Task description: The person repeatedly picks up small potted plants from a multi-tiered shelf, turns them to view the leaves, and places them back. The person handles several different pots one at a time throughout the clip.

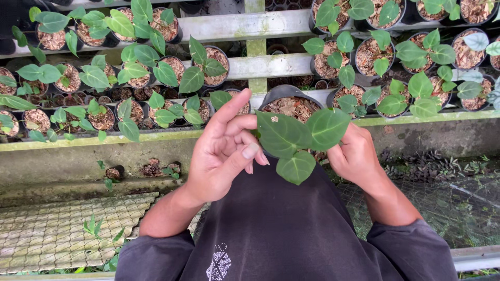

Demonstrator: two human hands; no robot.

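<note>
Holding a black potted seedling (291, 106) at 12 o'clock off the racks, right hand (359, 156) fingers closed at its 4 o'clock side behind the leaves, left hand (224, 151) fingers loosely curled at 9 o'clock, empty, brushing a leaf (281, 134); pot not yet back on shelf (234, 26).

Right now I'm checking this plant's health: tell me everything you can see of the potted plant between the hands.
The potted plant has three heart-shaped, matte green leaves with pale veins; one has a small pale spot. It grows from a round black pot, seemingly plastic, filled with brown chips. The right hand holds it from behind the leaves; the left hand hovers beside them, fingers loosely curled.
</note>
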